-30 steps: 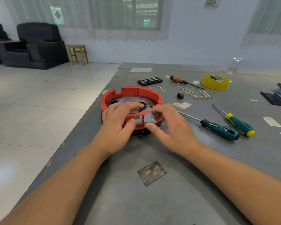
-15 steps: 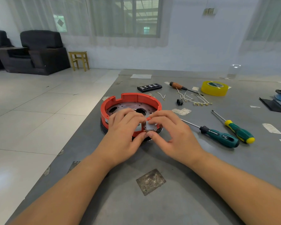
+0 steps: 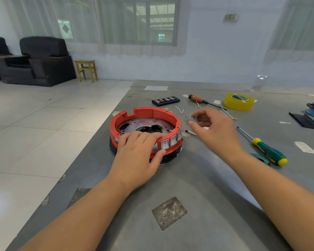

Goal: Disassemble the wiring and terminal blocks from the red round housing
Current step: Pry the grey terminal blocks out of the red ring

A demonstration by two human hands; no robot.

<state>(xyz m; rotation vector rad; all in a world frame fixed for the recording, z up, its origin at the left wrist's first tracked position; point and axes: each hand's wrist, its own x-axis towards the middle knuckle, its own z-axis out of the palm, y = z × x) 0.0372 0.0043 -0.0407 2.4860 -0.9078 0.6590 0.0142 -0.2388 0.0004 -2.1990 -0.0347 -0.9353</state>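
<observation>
Both forearms are bare to the frame's edge, with no sleeve, and the left hand (image 3: 140,153) and right hand (image 3: 213,126) wear neither gloves, rings nor watch.

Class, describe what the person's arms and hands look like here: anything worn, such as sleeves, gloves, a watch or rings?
Both forearms are bare up to the frame's edge: no sleeve shows. The left hand and the right hand wear no gloves. No watch, strap or bracelet shows at either wrist, and no ring shows on the visible fingers.
</observation>
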